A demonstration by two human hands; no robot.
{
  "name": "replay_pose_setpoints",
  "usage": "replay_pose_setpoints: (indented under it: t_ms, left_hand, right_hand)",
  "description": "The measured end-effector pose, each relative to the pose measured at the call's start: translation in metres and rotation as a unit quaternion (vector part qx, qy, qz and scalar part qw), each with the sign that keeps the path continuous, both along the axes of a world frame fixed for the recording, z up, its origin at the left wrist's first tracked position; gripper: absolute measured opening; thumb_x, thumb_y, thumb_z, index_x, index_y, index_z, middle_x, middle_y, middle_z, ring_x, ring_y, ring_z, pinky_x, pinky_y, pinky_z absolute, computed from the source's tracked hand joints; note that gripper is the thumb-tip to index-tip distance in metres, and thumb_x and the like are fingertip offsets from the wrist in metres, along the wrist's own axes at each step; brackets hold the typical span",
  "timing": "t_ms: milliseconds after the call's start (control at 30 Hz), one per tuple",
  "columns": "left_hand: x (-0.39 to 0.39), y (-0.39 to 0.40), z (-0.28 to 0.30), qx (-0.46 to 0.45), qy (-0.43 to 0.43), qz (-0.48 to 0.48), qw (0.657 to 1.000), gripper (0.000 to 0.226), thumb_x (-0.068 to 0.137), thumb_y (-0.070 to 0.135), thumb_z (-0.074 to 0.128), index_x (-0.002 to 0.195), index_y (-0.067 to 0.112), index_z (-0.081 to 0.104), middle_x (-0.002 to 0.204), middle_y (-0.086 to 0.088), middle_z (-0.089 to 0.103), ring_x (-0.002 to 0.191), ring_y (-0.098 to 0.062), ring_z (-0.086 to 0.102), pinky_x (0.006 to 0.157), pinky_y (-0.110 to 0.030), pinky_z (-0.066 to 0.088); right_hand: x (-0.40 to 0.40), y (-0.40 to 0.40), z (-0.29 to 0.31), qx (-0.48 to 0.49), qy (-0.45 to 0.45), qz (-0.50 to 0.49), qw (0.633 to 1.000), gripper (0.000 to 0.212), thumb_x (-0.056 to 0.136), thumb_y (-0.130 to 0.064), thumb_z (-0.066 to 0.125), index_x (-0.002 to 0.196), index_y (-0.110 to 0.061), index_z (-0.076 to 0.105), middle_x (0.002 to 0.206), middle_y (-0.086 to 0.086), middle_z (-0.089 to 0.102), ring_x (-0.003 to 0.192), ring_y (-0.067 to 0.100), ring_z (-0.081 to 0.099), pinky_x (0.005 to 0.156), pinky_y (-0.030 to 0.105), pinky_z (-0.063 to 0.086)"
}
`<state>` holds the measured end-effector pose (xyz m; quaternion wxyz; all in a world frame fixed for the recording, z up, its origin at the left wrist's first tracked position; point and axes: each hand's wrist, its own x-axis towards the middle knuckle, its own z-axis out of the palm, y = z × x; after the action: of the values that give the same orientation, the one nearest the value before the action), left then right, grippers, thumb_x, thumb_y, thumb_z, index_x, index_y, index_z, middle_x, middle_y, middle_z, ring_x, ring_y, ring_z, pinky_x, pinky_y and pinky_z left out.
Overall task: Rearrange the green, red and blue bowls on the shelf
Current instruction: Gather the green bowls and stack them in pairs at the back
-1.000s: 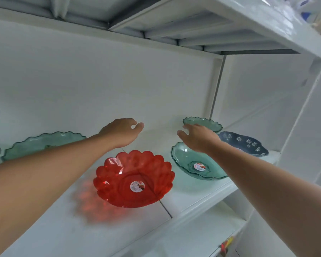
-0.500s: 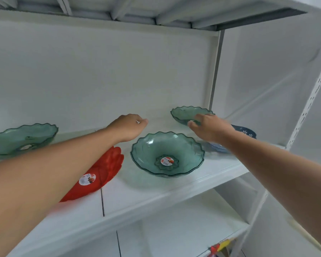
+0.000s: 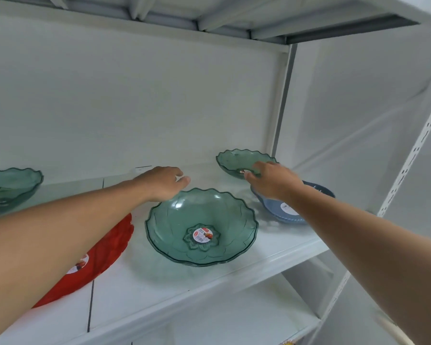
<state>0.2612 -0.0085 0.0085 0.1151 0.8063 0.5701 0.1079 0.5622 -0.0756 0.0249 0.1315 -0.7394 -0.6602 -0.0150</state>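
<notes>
Bowls on white shelf, five in view. Big green bowl front centre: translucent, scalloped rim, flower moulded in base, round red-and-white sticker there, print too small to read. Back green bowl same make, near right rear post. Left green bowl cut by frame edge. Red bowl front left, mostly under left forearm, sticker partly showing. Blue bowl right of big green one, dark inside with white pattern, paler blue outside, partly behind right wrist.

Left hand palm down over far rim of big green bowl, fingers loosely curled, holding nothing. Right hand reaching to near rim of back green bowl, fingers extended; contact or grip cannot be told.

Shelf panels white, dark seam between them; white back wall, perforated upright at right, lower shelf below.
</notes>
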Motion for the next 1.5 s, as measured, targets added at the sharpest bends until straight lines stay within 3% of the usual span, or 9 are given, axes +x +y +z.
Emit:
replay_pose_setpoints:
  t_ms: [167, 300, 400, 700, 867, 1100, 1233, 1367, 1500]
  left_hand:
    - [0.017, -0.003, -0.015, -0.036, 0.0, -0.034, 0.999, 0.067, 0.105, 0.066, 0.037, 0.155, 0.025, 0.053, 0.151, -0.001, 0.06, 0.134, -0.023, 0.058, 0.11, -0.038, 0.045]
    - [0.027, 0.0, -0.024, -0.066, 0.006, -0.074, 0.995, 0.041, 0.109, 0.055, 0.045, 0.108, 0.02, 0.066, 0.101, -0.004, 0.073, 0.078, -0.017, 0.065, 0.07, -0.031, 0.051]
    - [0.027, 0.01, -0.016, -0.107, -0.035, -0.063, 0.992, 0.032, 0.111, 0.043, 0.046, 0.102, 0.019, 0.065, 0.092, -0.008, 0.075, 0.06, -0.017, 0.07, 0.055, -0.03, 0.053]
    - [-0.014, 0.052, 0.041, -0.052, -0.096, 0.066, 0.992, 0.035, 0.114, 0.032, 0.044, 0.106, 0.006, 0.067, 0.095, -0.015, 0.076, 0.068, -0.027, 0.074, 0.057, -0.033, 0.054]
    - [-0.014, 0.063, 0.043, -0.062, -0.18, 0.158, 0.969, 0.039, 0.114, 0.031, 0.045, 0.109, 0.0, 0.068, 0.093, -0.018, 0.074, 0.066, -0.029, 0.071, 0.047, -0.029, 0.054]
    - [-0.007, 0.055, 0.046, -0.036, -0.224, 0.26, 0.938, 0.041, 0.114, 0.029, 0.046, 0.114, -0.006, 0.067, 0.09, -0.019, 0.072, 0.06, -0.03, 0.068, 0.052, -0.032, 0.055]
    - [-0.013, 0.048, 0.045, -0.014, -0.233, 0.32, 0.918, 0.039, 0.113, 0.029, 0.048, 0.117, -0.006, 0.065, 0.095, -0.02, 0.072, 0.06, -0.029, 0.068, 0.05, -0.031, 0.054]
    - [-0.026, 0.04, 0.038, -0.006, -0.246, 0.37, 0.896, 0.037, 0.111, 0.029, 0.051, 0.119, -0.005, 0.064, 0.105, -0.023, 0.072, 0.061, -0.03, 0.068, 0.046, -0.03, 0.057]
    - [-0.037, 0.034, 0.035, 0.001, -0.272, 0.395, 0.877, 0.037, 0.111, 0.027, 0.052, 0.117, -0.006, 0.065, 0.101, -0.024, 0.074, 0.063, -0.034, 0.069, 0.075, -0.046, 0.064]
  right_hand:
    - [0.017, 0.015, 0.001, -0.001, -0.017, -0.012, 1.0, 0.061, 0.103, -0.059, 0.036, 0.146, -0.019, 0.054, 0.144, 0.014, 0.058, 0.129, 0.035, 0.057, 0.099, 0.044, 0.046]
    - [0.03, 0.031, 0.0, 0.005, -0.007, -0.005, 1.0, 0.062, 0.102, -0.057, 0.037, 0.151, -0.022, 0.051, 0.147, 0.012, 0.057, 0.132, 0.035, 0.055, 0.103, 0.044, 0.046]
    - [0.045, 0.041, 0.003, 0.012, -0.002, -0.005, 1.0, 0.062, 0.102, -0.056, 0.038, 0.155, -0.026, 0.048, 0.15, 0.011, 0.054, 0.135, 0.035, 0.054, 0.106, 0.045, 0.047]
    - [0.105, 0.072, 0.016, -0.016, -0.002, -0.059, 0.998, 0.065, 0.1, -0.061, 0.035, 0.15, -0.023, 0.049, 0.146, 0.011, 0.057, 0.133, 0.036, 0.055, 0.103, 0.047, 0.047]
    - [0.127, 0.102, 0.005, -0.039, 0.018, -0.071, 0.997, 0.065, 0.099, -0.06, 0.035, 0.149, -0.021, 0.049, 0.148, 0.011, 0.057, 0.132, 0.037, 0.055, 0.101, 0.046, 0.047]
    - [0.137, 0.166, -0.012, -0.069, 0.048, -0.038, 0.996, 0.06, 0.102, -0.049, 0.042, 0.146, -0.009, 0.05, 0.144, 0.018, 0.058, 0.127, 0.038, 0.056, 0.089, 0.041, 0.044]
    - [0.14, 0.19, -0.024, -0.089, 0.068, -0.021, 0.994, 0.034, 0.095, -0.032, 0.056, 0.116, -0.005, 0.06, 0.119, 0.017, 0.065, 0.104, 0.036, 0.062, 0.081, 0.036, 0.048]
    - [0.143, 0.206, -0.034, -0.08, 0.161, -0.033, 0.983, 0.009, 0.087, -0.007, 0.056, 0.091, -0.001, 0.061, 0.096, 0.022, 0.068, 0.085, 0.038, 0.069, 0.07, 0.037, 0.056]
    - [0.141, 0.211, -0.03, -0.066, 0.284, -0.037, 0.956, 0.02, 0.092, 0.005, 0.047, 0.097, 0.012, 0.065, 0.077, 0.029, 0.072, 0.054, 0.034, 0.067, 0.052, 0.035, 0.056]
